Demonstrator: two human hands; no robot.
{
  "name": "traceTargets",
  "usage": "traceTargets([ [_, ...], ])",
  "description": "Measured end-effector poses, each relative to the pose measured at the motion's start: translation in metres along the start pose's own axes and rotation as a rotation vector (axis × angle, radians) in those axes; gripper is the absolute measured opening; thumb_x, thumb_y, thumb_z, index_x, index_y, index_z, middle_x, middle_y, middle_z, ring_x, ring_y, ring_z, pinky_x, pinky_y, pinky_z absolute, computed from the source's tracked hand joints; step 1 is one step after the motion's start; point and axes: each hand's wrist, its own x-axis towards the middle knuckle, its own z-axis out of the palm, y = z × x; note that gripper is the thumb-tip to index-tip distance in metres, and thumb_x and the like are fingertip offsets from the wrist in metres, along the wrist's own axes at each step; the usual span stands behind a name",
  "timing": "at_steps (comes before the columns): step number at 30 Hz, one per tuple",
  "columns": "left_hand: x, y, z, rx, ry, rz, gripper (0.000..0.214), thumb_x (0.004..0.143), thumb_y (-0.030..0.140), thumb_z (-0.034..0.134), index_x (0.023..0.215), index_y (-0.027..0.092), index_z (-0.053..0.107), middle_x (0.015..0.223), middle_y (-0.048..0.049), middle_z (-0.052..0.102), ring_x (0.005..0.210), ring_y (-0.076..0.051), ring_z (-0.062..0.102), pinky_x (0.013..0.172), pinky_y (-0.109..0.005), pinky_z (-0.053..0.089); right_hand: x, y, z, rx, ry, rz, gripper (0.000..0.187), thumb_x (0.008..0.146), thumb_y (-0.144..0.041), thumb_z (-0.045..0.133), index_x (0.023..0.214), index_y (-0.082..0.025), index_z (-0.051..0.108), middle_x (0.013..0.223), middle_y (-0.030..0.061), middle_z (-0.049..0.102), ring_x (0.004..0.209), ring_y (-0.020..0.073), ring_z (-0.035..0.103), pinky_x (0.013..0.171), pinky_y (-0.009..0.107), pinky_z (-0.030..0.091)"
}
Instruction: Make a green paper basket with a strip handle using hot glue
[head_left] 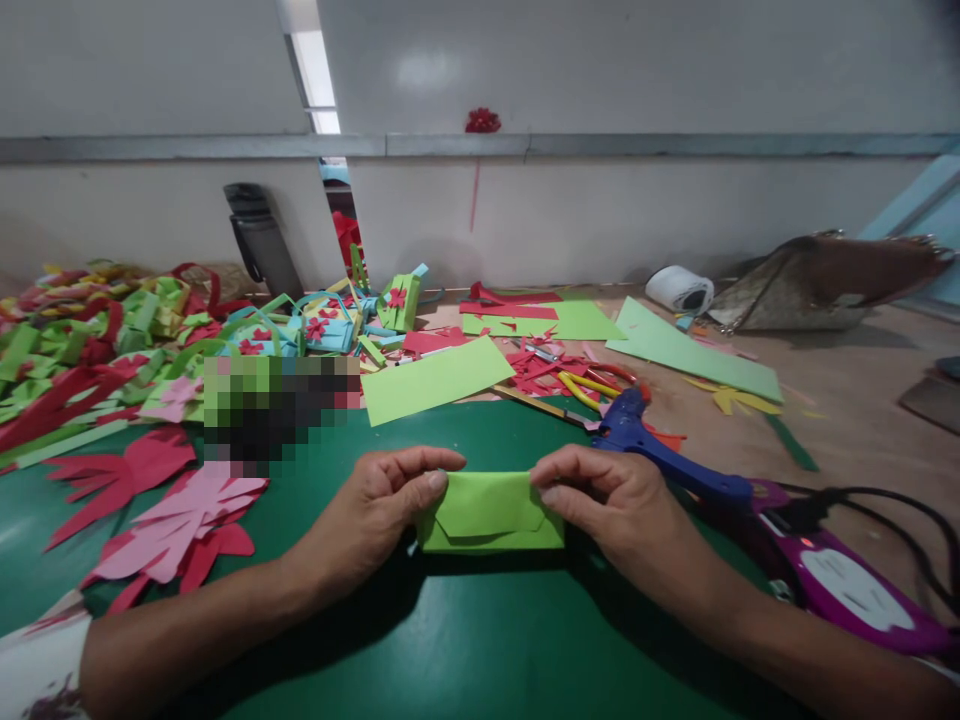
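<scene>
A small folded green paper box (491,510) with a flap across its front face is held just above the dark green mat (495,640). At its upper left corner, my left hand (401,495) pinches the paper between thumb and fingers. My right hand (596,490) grips the upper right corner the same way. Beyond the hands lies a flat light green paper strip (439,378). Pink paper cutouts (180,520) and red paper cutouts (135,465) rest on the mat to the left.
A blue and purple glue gun (675,455) with a black cable lies at the right. Yellow-handled scissors (581,388) sit among red scraps. Finished paper bags (322,330) heap at the left near a dark bottle (262,240). A handbag (817,285) and a white roll (680,290) stand at the back right.
</scene>
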Motion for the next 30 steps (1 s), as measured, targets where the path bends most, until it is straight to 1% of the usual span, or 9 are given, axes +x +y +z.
traceTargets([
  [4,0.002,0.002,0.001,0.014,-0.01,-0.033,0.033,0.072,0.038,0.071,0.094,0.014,0.067,0.07,-0.0014,0.065,0.06,-0.012,0.057,0.058,-0.022,0.043,0.001,-0.001,0.001,0.058,-0.001,0.023,0.009,0.072,-0.025,0.059,0.071,-0.018,0.064,0.062,-0.0011,0.059,0.055,0.0113,0.05,0.05,0.023,0.04],
  [8,0.004,0.0,0.0,-0.018,-0.036,-0.09,0.034,0.073,0.037,0.07,0.099,0.016,0.062,0.071,-0.0023,0.065,0.059,-0.013,0.058,0.056,-0.022,0.042,0.002,-0.002,0.003,0.138,-0.019,0.063,0.01,0.072,-0.024,0.061,0.079,-0.017,0.062,0.063,-0.0024,0.058,0.054,0.0097,0.05,0.048,0.02,0.038],
  [10,0.005,0.002,-0.001,0.023,-0.026,-0.095,0.035,0.073,0.037,0.069,0.098,0.014,0.061,0.069,-0.0027,0.064,0.057,-0.013,0.057,0.053,-0.022,0.041,0.002,-0.001,0.004,0.153,-0.044,0.085,0.012,0.073,-0.022,0.06,0.083,-0.017,0.06,0.061,-0.004,0.056,0.051,0.0085,0.048,0.046,0.019,0.036],
  [12,0.004,0.005,0.0,0.106,-0.003,-0.08,0.029,0.073,0.035,0.068,0.091,0.013,0.063,0.065,-0.0015,0.062,0.054,-0.012,0.053,0.051,-0.021,0.038,0.001,-0.001,0.004,0.131,-0.062,0.089,0.012,0.075,-0.021,0.058,0.086,-0.017,0.059,0.057,-0.0061,0.052,0.047,0.0074,0.043,0.044,0.019,0.033],
  [15,0.004,0.011,0.001,0.296,0.007,-0.021,0.017,0.072,0.029,0.066,0.072,0.012,0.065,0.057,0.0009,0.057,0.05,-0.01,0.046,0.049,-0.02,0.033,0.0,-0.001,0.006,-0.009,-0.072,0.03,0.009,0.08,-0.021,0.053,0.084,-0.018,0.06,0.058,-0.0052,0.053,0.049,0.0085,0.044,0.045,0.02,0.033],
  [18,0.003,0.013,0.0,0.498,-0.011,0.027,0.014,0.071,0.024,0.063,0.064,0.013,0.066,0.054,0.0012,0.056,0.051,-0.011,0.044,0.05,-0.02,0.032,-0.001,-0.002,0.008,-0.259,-0.102,-0.094,0.013,0.084,-0.019,0.049,0.08,-0.018,0.061,0.068,-0.0017,0.06,0.059,0.0114,0.051,0.054,0.023,0.036],
  [23,-0.001,0.008,-0.005,0.817,-0.024,0.143,0.014,0.075,0.02,0.056,0.07,0.016,0.069,0.059,0.0,0.061,0.054,-0.014,0.048,0.051,-0.021,0.032,-0.003,-0.001,0.015,-0.595,-0.148,-0.221,0.015,0.085,-0.013,0.048,0.081,-0.016,0.062,0.076,0.003,0.061,0.069,0.0148,0.054,0.064,0.027,0.037],
  [26,-0.003,0.002,-0.008,1.001,-0.011,0.26,0.015,0.076,0.02,0.056,0.073,0.018,0.07,0.061,-0.0011,0.062,0.055,-0.015,0.05,0.052,-0.022,0.031,-0.005,0.003,0.018,-0.675,-0.147,-0.282,0.013,0.086,-0.013,0.05,0.085,-0.014,0.063,0.079,0.0051,0.058,0.074,0.0162,0.052,0.065,0.028,0.037],
  [30,-0.001,-0.004,-0.012,1.093,-0.037,0.437,0.015,0.077,0.02,0.06,0.084,0.02,0.073,0.07,-0.0033,0.061,0.063,-0.016,0.053,0.057,-0.022,0.033,-0.005,0.007,0.019,-0.756,-0.167,-0.422,0.02,0.088,-0.012,0.047,0.084,-0.018,0.066,0.08,0.0052,0.054,0.074,0.016,0.048,0.06,0.026,0.033],
])
